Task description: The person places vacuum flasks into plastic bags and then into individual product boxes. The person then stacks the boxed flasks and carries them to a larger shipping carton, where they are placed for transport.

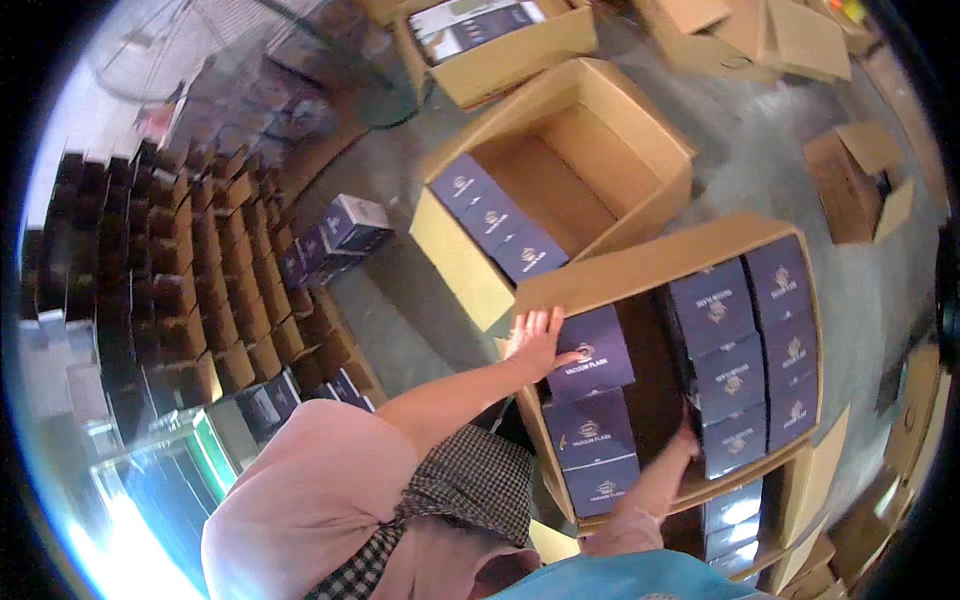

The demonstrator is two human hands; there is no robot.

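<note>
A large cardboard carton (640,285) stands in front of me, packed with dark blue vacuum flask boxes. My left hand (535,345) rests at its left rim with the fingers spread. Its thumb lies on the top of a flask box (597,365) in the left column. Down in the gap between the columns is my right hand (684,445), beside a flask box (735,440) of the middle column. The right hand's fingers are blurred and partly hidden. Another column of flask boxes (793,352) fills the carton's right side.
Beyond it stands an open carton (600,150) with a row of flask boxes (490,222) along one side. Stacked brown cardboard pieces (210,270) are at the left, near loose boxes (357,222). More cartons (500,45) stand at the back, and an open one (855,190) at the right.
</note>
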